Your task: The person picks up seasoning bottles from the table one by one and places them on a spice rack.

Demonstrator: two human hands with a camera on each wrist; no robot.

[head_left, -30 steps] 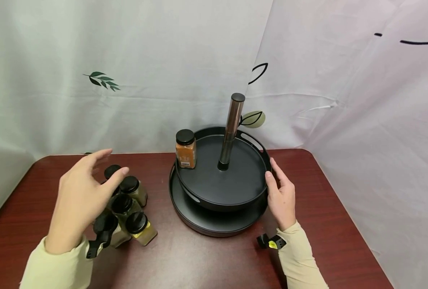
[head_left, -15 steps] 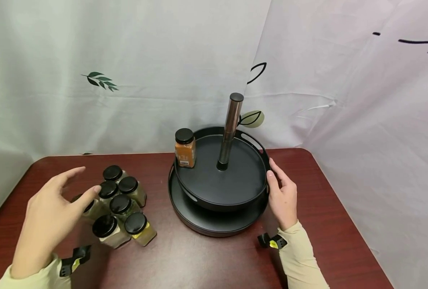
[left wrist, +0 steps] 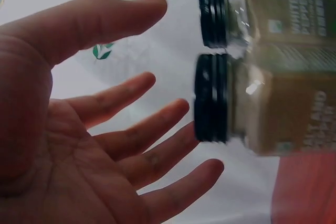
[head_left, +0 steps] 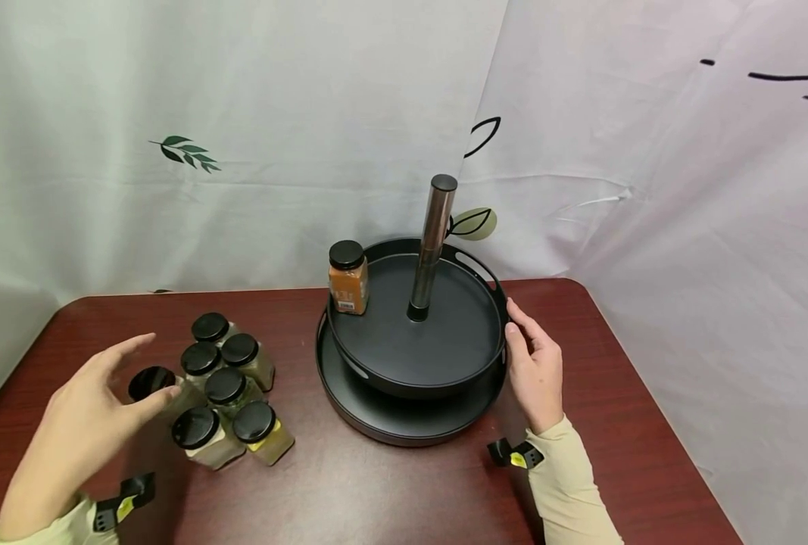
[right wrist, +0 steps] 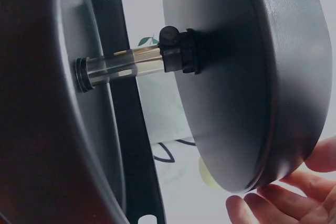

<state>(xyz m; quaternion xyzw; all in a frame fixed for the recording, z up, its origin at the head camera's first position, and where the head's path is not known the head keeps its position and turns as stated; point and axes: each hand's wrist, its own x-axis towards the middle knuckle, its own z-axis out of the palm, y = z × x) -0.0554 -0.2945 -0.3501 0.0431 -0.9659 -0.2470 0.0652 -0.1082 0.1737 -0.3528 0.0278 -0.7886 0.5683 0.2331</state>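
In the head view my left hand (head_left: 90,412) is at the leftmost spice jar (head_left: 151,384), thumb and fingers spread at its black lid. The left wrist view shows the palm bare and the fingers loosely extended beside a jar with a black lid (left wrist: 211,98). My right hand (head_left: 536,371) holds the edge of the upper tray (head_left: 383,344) of a black two-tier stand. In the right wrist view, the thumb is at the tray's outer wall and the fingers (right wrist: 278,203) lie at its lower edge. An orange spice jar (head_left: 349,288) stands on the upper tray's left side.
Several more black-lidded spice jars (head_left: 254,363) cluster on the red-brown table (head_left: 294,499). A metal post (head_left: 434,235) rises from the upper tray, and the wider lower tray (head_left: 404,424) sits beneath it. White curtains (head_left: 294,151) hang behind.
My left hand has moved left and down, from above the jar cluster to the leftmost jar. My right hand stays at the upper tray's edge. The view has shifted slightly.
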